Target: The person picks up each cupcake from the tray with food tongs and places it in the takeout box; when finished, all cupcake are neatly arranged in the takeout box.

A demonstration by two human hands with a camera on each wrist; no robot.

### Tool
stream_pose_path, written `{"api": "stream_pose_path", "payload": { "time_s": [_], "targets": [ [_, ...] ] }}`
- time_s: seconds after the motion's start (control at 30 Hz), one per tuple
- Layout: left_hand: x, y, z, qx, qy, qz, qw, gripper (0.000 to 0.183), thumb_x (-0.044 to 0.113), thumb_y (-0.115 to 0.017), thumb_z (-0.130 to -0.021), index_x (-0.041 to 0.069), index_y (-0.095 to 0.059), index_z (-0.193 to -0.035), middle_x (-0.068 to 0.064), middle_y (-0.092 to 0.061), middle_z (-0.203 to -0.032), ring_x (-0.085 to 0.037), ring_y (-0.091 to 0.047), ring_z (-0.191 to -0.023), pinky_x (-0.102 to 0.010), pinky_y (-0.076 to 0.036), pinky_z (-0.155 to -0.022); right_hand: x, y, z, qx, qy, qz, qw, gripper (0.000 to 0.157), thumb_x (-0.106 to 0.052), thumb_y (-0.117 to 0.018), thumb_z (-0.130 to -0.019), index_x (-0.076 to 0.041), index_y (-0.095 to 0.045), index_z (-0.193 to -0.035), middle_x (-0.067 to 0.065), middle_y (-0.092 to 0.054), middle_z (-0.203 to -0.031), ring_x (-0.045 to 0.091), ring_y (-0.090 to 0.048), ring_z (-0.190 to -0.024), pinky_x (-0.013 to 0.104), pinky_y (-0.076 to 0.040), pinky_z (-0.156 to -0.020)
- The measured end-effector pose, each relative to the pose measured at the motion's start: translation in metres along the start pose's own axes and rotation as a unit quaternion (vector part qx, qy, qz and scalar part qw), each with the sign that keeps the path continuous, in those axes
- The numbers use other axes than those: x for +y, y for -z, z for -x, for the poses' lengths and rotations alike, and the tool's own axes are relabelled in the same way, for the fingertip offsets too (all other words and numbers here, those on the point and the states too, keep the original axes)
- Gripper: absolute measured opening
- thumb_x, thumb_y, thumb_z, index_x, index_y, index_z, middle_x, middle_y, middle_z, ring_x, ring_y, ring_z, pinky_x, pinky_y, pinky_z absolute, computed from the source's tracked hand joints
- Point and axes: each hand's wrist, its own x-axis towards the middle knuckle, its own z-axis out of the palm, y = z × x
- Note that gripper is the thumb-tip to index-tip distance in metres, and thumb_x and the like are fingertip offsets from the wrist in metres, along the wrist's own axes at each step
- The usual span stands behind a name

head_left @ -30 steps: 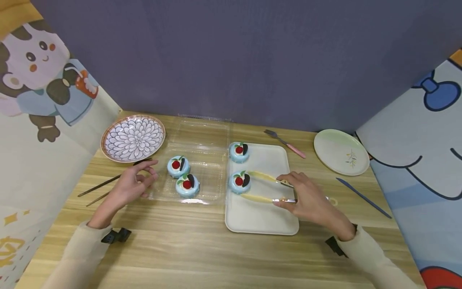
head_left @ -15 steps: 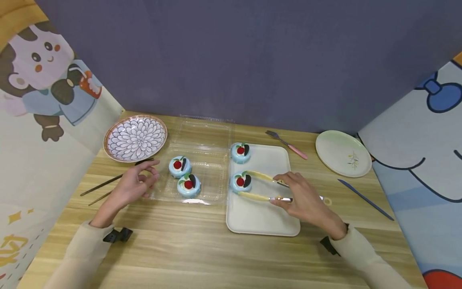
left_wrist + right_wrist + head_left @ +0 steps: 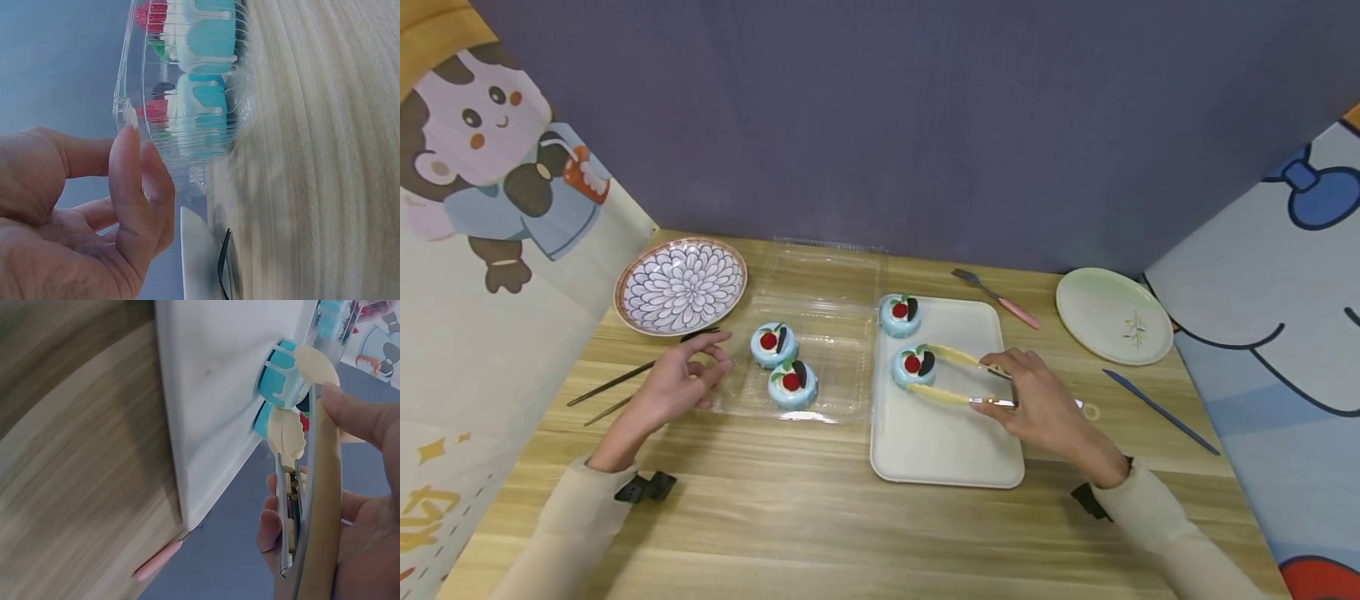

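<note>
My right hand [image 3: 1041, 408] grips tongs [image 3: 943, 396] with pale yellow tips and metal arms. The tips lie on either side of a light-blue cake [image 3: 904, 375] topped with a red berry, green leaves and a dark cookie, over the white tray [image 3: 947, 454]. A second blue cake [image 3: 900, 321] sits at the tray's far left corner. My left hand [image 3: 681, 379] pinches the near left rim of a clear plastic container [image 3: 122, 103] with thumb and finger. Inside the container are two similar cakes, one [image 3: 772, 354] behind the other [image 3: 793, 397].
A flower-patterned bowl [image 3: 681, 287] stands at the back left, with dark chopsticks [image 3: 613, 383] before it. A pink-handled fork [image 3: 1015, 312], pale plate [image 3: 1112, 317] and blue knife [image 3: 1157, 412] lie right of the tray. The container's raised lid [image 3: 820, 275] faces the grey back wall.
My right hand has shifted the tongs slightly right and away from me, and the cake between their tips has moved inward over the tray. The left hand stays at the container.
</note>
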Motion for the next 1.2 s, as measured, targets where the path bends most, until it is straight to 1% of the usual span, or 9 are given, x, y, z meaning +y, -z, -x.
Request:
{"api": "stream_pose_path", "payload": {
  "time_s": [0.2, 0.43, 0.57, 0.73, 0.9, 0.93, 1.03, 1.13, 1.2],
  "targets": [
    [-0.001, 0.000, 0.000, 0.005, 0.002, -0.002, 1.0000, 0.052, 0.010, -0.057, -0.099, 0.003, -0.041, -0.147, -0.021, -0.053, -0.120, -0.010, -0.059, -0.061, -0.036, -0.057, -0.047, 0.011, 0.003, 0.000, 0.014, -0.002, 0.009, 1.000, 0.062, -0.049, -0.078, -0.079, -0.013, -0.061, -0.127, 0.006, -0.063, -0.117, 0.025, -0.056, -0.102, 0.043, -0.052, -0.078],
    [-0.003, 0.000, -0.002, 0.004, 0.007, 0.000, 1.0000, 0.052, 0.009, -0.057, -0.098, 0.004, -0.040, -0.148, -0.020, -0.053, -0.120, -0.009, -0.058, -0.061, -0.038, -0.058, -0.048, 0.019, 0.003, 0.001, 0.029, -0.006, 0.002, 1.000, 0.063, -0.047, -0.079, -0.079, -0.011, -0.060, -0.127, 0.009, -0.063, -0.120, 0.032, -0.057, -0.111, 0.052, -0.051, -0.091],
    [-0.003, 0.000, -0.001, 0.002, 0.008, -0.003, 1.0000, 0.052, 0.011, -0.056, -0.099, 0.004, -0.040, -0.148, -0.020, -0.053, -0.120, -0.009, -0.059, -0.064, -0.039, -0.059, -0.050, 0.019, 0.003, 0.002, 0.034, -0.004, -0.001, 0.999, 0.063, -0.046, -0.080, -0.079, -0.010, -0.061, -0.127, 0.009, -0.064, -0.119, 0.033, -0.058, -0.110, 0.052, -0.051, -0.091],
    [-0.002, 0.000, -0.002, 0.001, 0.010, -0.003, 0.9999, 0.052, 0.011, -0.057, -0.099, 0.005, -0.040, -0.148, -0.020, -0.053, -0.121, -0.009, -0.059, -0.063, -0.039, -0.059, -0.049, 0.019, 0.003, 0.004, 0.036, -0.007, 0.003, 0.999, 0.063, -0.047, -0.079, -0.079, -0.010, -0.061, -0.127, 0.008, -0.064, -0.118, 0.030, -0.057, -0.106, 0.049, -0.052, -0.086],
    [-0.002, 0.000, -0.002, -0.002, 0.013, -0.004, 0.9999, 0.053, 0.011, -0.057, -0.099, 0.005, -0.040, -0.148, -0.020, -0.053, -0.121, -0.011, -0.058, -0.060, -0.038, -0.057, -0.048, 0.019, 0.004, 0.005, 0.038, -0.010, 0.000, 0.999, 0.062, -0.048, -0.078, -0.080, -0.011, -0.061, -0.127, 0.009, -0.064, -0.119, 0.032, -0.057, -0.108, 0.050, -0.051, -0.088],
    [-0.002, 0.000, -0.002, -0.002, 0.013, -0.005, 0.9999, 0.053, 0.011, -0.057, -0.099, 0.005, -0.040, -0.148, -0.020, -0.053, -0.121, -0.012, -0.058, -0.060, -0.038, -0.057, -0.048, 0.019, 0.004, 0.005, 0.041, -0.011, -0.002, 0.999, 0.062, -0.048, -0.078, -0.080, -0.010, -0.061, -0.127, 0.009, -0.064, -0.120, 0.033, -0.057, -0.111, 0.052, -0.050, -0.092],
    [-0.003, 0.000, -0.002, -0.003, 0.013, -0.004, 0.9999, 0.053, 0.011, -0.057, -0.099, 0.005, -0.040, -0.148, -0.020, -0.053, -0.121, -0.012, -0.058, -0.060, -0.038, -0.057, -0.048, 0.019, 0.008, 0.005, 0.056, -0.013, -0.004, 0.998, 0.062, -0.046, -0.079, -0.080, -0.011, -0.061, -0.128, 0.009, -0.064, -0.122, 0.036, -0.057, -0.114, 0.055, -0.049, -0.094],
    [-0.003, 0.000, -0.002, -0.003, 0.012, -0.004, 0.9999, 0.053, 0.011, -0.057, -0.099, 0.005, -0.040, -0.148, -0.020, -0.053, -0.121, -0.010, -0.059, -0.062, -0.038, -0.058, -0.049, 0.018, 0.013, 0.003, 0.078, -0.005, -0.004, 0.997, 0.064, -0.043, -0.082, -0.078, -0.009, -0.061, -0.128, 0.009, -0.065, -0.122, 0.035, -0.058, -0.113, 0.054, -0.050, -0.092],
    [-0.003, 0.000, -0.002, -0.003, 0.011, -0.003, 0.9999, 0.053, 0.011, -0.057, -0.099, 0.005, -0.039, -0.148, -0.020, -0.053, -0.121, -0.009, -0.059, -0.063, -0.039, -0.059, -0.050, 0.015, 0.017, 0.001, 0.093, 0.005, 0.001, 0.996, 0.065, -0.042, -0.083, -0.076, -0.009, -0.061, -0.127, 0.009, -0.066, -0.121, 0.033, -0.058, -0.111, 0.051, -0.052, -0.088]
  ]
}}
